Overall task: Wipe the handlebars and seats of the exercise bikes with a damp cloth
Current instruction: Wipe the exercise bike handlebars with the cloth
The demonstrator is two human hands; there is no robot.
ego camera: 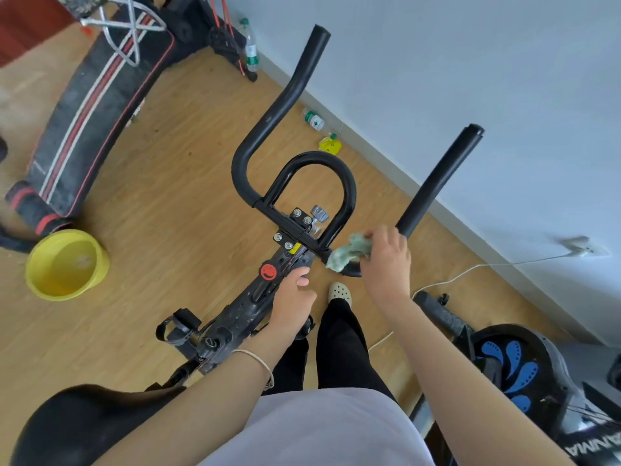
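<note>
At the right-hand bend of the bike's handlebars (pixel 436 183), the right hand (pixel 386 260) curls around a crumpled green-and-white cloth (pixel 349 252) and presses it onto the black tube; the cloth bulges out on the hand's left side. The left hand (pixel 292 297) is relaxed, fingers loosely extended over the bike frame (pixel 242 307), holding nothing. Lower left is the black seat (pixel 84 422), with a yellow bucket (pixel 100 264) on the floor.

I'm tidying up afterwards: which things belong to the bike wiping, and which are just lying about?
Job: cloth in right hand, handlebars, seat, yellow bucket (likely).
Lying about: standing bottle, fallen bottle, yellow packet, white cable, sit-up bench.
</note>
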